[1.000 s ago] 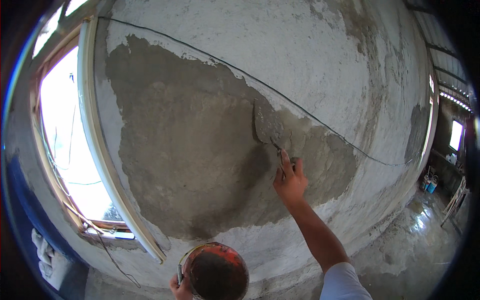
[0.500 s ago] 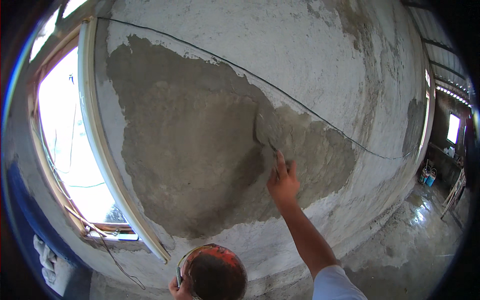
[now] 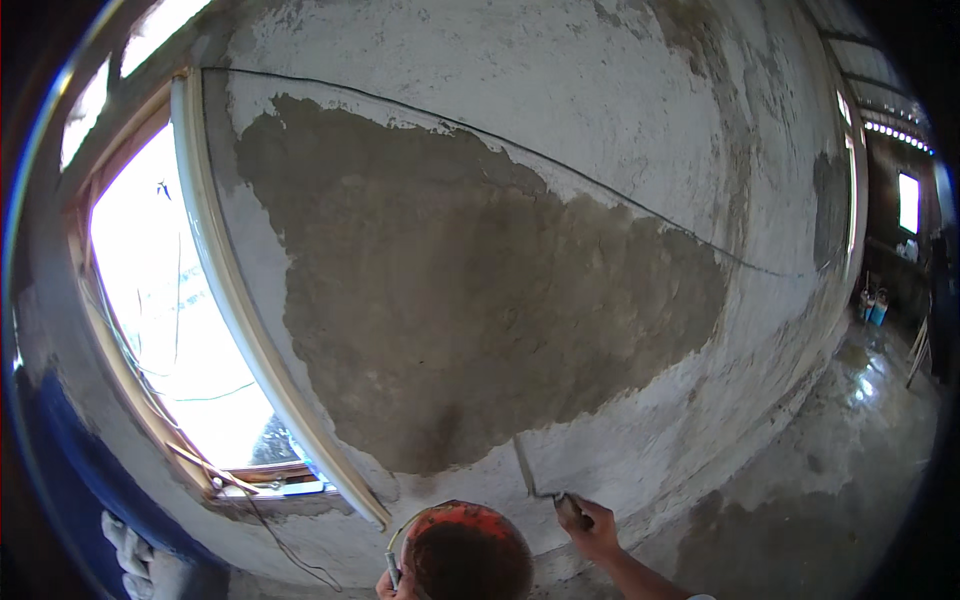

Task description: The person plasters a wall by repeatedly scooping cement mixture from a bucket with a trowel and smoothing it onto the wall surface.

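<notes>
At the lower right my right hand (image 3: 598,532) is closed round the handle of a trowel. The thin metal blade of the trowel (image 3: 524,466) is seen edge-on in front of the white wall, just below the grey plaster patch (image 3: 480,290). My left hand (image 3: 396,586), partly cut off by the lower edge, grips the wire handle of a red-orange bucket (image 3: 462,515). Dark grey mortar (image 3: 465,562) shows inside the bucket, which sits a little left of the trowel.
A dark cable (image 3: 560,183) slants across the wall above the patch. On the left is a bright window (image 3: 170,310) with a pale vertical pole (image 3: 240,300) beside it. The wet concrete floor (image 3: 800,500) spreads to the right. Blue containers (image 3: 877,310) stand farther back.
My right hand has brought the trowel down from the middle of the plaster patch to beside the bucket. The head view has shifted slightly. My left hand still holds the bucket.
</notes>
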`<state>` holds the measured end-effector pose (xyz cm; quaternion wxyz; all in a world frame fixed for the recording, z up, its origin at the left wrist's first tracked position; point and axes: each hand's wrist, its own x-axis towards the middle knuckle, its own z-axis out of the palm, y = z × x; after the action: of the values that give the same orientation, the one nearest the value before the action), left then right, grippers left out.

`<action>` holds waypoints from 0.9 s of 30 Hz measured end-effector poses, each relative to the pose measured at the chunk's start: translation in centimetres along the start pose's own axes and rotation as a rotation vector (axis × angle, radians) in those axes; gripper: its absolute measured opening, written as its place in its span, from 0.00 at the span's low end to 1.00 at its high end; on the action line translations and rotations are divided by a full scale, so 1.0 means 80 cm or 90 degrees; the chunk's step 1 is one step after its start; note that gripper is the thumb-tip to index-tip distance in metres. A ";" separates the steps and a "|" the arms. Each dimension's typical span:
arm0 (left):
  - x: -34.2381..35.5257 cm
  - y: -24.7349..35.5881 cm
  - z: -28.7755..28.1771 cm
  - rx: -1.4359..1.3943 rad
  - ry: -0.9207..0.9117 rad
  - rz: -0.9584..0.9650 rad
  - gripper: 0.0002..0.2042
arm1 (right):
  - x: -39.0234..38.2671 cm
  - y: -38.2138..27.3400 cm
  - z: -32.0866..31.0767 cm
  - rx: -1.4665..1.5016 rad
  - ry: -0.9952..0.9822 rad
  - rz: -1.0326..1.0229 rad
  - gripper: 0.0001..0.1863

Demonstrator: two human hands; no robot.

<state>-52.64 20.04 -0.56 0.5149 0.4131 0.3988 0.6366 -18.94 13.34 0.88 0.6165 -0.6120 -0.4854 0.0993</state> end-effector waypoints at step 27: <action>-0.041 0.020 0.003 0.021 0.090 0.075 0.10 | 0.353 -0.230 0.046 -0.232 0.292 -0.373 0.29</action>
<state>-52.55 16.62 0.60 0.4401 0.3984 0.4198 0.6866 -15.84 31.75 29.19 0.5921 -0.5532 -0.4990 -0.3071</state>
